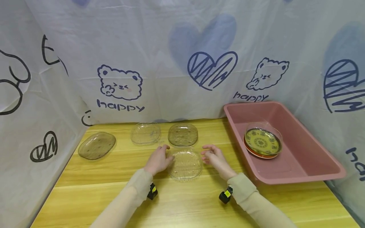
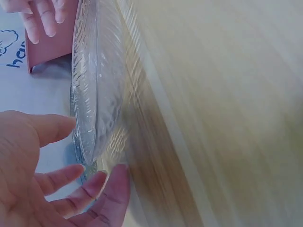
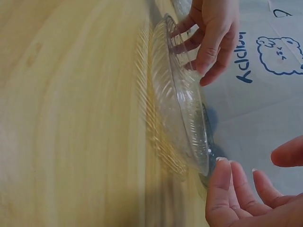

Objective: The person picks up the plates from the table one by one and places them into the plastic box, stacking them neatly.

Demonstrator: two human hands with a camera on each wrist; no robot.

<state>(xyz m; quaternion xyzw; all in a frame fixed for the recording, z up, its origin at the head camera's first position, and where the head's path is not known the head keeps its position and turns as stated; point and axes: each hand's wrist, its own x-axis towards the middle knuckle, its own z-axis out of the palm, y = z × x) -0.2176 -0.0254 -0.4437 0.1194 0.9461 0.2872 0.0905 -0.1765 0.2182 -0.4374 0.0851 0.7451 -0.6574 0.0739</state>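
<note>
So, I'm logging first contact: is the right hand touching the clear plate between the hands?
Apart. The left wrist view shows it: the pink tub is visible between the right hand and the clear plate.

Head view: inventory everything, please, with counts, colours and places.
Table: one, yellowish wood, centre
Curtain: count unclear, white with drawings, behind table
Tub: one, pink, table's right
Stacked dishes: count unclear, clear, yellow-patterned, orange, in tub
Left plate: one, brownish, table's left
Back-left plate: one, clear
Back-centre plate: one, brownish
Ribbed plate: one, clear, between hands
Wrist devices: two, black-yellow
Sleeves: two, beige, forearms
Left hand: one, bare, ribbed plate's left
Right hand: one, bare, its right
</note>
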